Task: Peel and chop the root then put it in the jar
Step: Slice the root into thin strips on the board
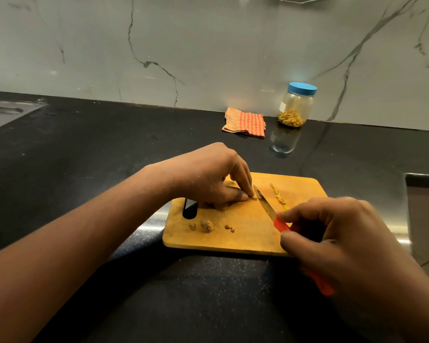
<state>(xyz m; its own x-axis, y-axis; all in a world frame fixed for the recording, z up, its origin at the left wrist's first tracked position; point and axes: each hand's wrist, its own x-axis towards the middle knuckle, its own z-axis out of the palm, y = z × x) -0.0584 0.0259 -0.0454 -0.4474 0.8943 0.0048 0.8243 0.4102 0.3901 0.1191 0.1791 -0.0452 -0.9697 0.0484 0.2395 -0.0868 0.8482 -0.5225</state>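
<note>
The left hand (pixel 208 180) curls over the root (pixel 251 195) and pins a small stub of it to the board (pixel 233 240); most of it is hidden under the fingers, so its length is hard to tell. The right hand (pixel 344 243) grips the red handle of the knife (pixel 265 203), with the blade pointing to 11 o'clock just beside the left fingertips. Chopping well here likely means tucking those fingertips back, slicing thinly and steadily, and stopping once the stub is too small to hold. Cut strips (pixel 279 196) lie at the blade's 2 o'clock, and peels (pixel 206 225) at the board's 8 o'clock. The jar (pixel 296 105), lid on, stands at 1 o'clock on the surface (pixel 109 149), with a cloth (pixel 244 122) at 12.
</note>
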